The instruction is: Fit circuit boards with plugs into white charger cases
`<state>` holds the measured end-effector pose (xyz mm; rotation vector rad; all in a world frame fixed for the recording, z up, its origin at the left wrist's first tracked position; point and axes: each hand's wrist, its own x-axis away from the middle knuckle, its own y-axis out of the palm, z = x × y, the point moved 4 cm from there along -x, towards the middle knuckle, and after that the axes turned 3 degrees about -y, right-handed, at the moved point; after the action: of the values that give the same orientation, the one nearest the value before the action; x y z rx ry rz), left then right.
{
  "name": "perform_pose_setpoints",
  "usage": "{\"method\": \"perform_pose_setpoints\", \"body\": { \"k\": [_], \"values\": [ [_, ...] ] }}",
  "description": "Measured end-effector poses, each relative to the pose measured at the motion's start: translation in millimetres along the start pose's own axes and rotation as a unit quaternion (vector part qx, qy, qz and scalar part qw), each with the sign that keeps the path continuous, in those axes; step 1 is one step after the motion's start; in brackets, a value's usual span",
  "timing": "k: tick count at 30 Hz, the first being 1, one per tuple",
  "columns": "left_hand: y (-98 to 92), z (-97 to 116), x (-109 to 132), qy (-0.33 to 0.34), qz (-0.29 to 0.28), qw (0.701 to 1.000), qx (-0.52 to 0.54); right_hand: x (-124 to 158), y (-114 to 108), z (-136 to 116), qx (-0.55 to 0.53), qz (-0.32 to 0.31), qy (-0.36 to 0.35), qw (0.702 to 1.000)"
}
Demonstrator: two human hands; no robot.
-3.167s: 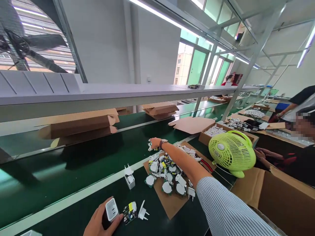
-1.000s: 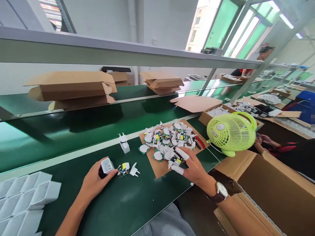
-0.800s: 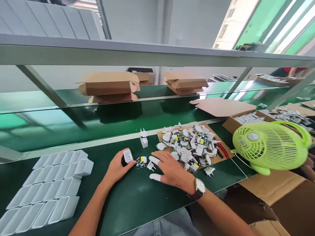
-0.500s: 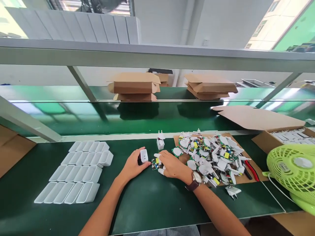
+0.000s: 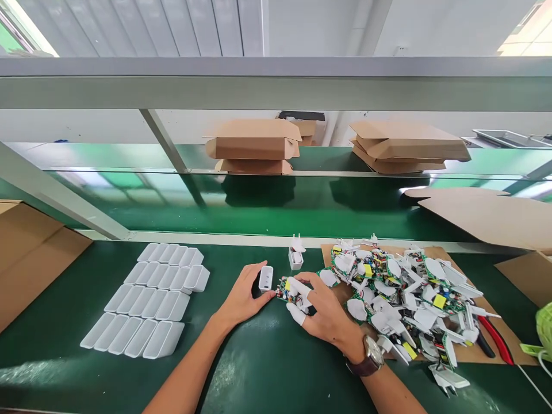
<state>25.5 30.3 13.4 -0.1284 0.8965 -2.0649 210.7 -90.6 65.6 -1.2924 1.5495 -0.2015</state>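
My left hand [image 5: 246, 294] is wrapped round a small white charger housing [image 5: 266, 278] whose port face points up. Close to its right, my right hand [image 5: 317, 305] grips a small circuit board [image 5: 284, 289] with electronic parts on it; white covers sit on some of its fingertips. Just behind the hands stands another white housing [image 5: 295, 259] with a plug piece on top. To the right of my right hand lies a large pile of circuit boards with white plug parts [image 5: 397, 287], spread on a flat cardboard sheet.
Rows of white housings [image 5: 144, 305] lie on the left of the green table [image 5: 241, 374]. Red-handled pliers [image 5: 495, 339] and a green fan [image 5: 544, 328] are at the right. Cardboard boxes [image 5: 254, 141] stand behind, under a metal beam [image 5: 276, 92]. Another box [image 5: 38, 253] is far left.
The view has shifted, so the table items appear elsewhere in the frame. My right hand has turned and raised the circuit board slightly, while my left hand still holds its housing.
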Motion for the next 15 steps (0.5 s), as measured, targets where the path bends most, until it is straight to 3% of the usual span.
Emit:
{"method": "perform_pose_setpoints", "body": {
  "k": [3,9,15],
  "values": [
    [2.8,4.8,1.0,0.050,0.003,0.999,0.008,-0.8,-2.5,-7.9,0.030,0.043,-0.026,0.998],
    [5.6,21.6,3.3,0.145,0.038,0.988,-0.034,1.9,5.1,-15.5,0.086,0.009,-0.039,0.995],
    [2.2,29.3,2.5,0.167,0.057,0.982,-0.061,2.0,5.6,-11.5,0.085,-0.008,-0.013,0.996]
  ]
}}
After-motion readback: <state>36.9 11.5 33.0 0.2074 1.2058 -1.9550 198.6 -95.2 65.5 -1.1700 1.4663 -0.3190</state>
